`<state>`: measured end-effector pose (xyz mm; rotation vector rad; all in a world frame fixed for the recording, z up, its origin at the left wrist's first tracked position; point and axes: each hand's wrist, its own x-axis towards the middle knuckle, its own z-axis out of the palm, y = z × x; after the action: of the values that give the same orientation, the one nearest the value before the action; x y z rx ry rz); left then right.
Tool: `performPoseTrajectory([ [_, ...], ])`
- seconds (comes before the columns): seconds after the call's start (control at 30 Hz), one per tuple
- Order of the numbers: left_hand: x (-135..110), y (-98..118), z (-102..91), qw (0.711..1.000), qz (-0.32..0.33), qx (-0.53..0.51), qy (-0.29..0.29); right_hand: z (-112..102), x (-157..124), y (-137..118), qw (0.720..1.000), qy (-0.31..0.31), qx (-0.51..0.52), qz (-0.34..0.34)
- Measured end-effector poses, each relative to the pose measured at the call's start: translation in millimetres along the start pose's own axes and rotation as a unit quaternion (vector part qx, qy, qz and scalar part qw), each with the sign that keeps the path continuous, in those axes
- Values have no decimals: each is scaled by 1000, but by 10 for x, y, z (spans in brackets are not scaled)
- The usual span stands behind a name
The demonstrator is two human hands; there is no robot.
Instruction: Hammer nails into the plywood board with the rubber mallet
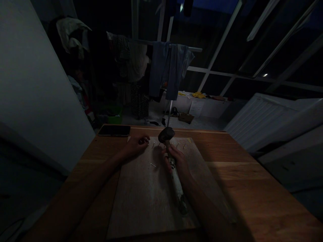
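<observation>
A wooden board (141, 198) lies on a wooden table (252, 188) in dim light. My right hand (176, 161) is wrapped round the pale handle of a hammer (174, 174), whose dark head (166, 134) hovers over the board's far edge. My left hand (137, 144) rests at the board's far left corner with its fingers curled together; what they pinch is too small to make out. A few nails stand or lie near the far edge (180, 146), and one loose nail (153, 165) lies on the board between my hands.
A dark phone (114, 130) lies at the table's far left corner. Beyond the table stands a clothes rack with hanging garments (168, 67), clutter on the floor and a white wall (32, 87) on the left. Window frames fill the right.
</observation>
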<state>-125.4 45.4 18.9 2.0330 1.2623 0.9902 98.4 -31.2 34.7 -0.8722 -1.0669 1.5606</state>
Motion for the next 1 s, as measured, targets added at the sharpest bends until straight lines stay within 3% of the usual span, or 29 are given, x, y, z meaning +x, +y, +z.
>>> performPoseTrajectory([
  [0.37, -11, -40, 12, 1000, 21, -7, -5, 70, 3, 43, 999, 17, 49, -3],
  [0.83, 9, -28, 11, 999, 30, -2, -15, 244, 42, 131, 998, -61, -30, 8],
  [1.0, 0, -15, 17, 1000, 20, -7, -9, 234, 54, 154, 998, -51, -35, 15],
])
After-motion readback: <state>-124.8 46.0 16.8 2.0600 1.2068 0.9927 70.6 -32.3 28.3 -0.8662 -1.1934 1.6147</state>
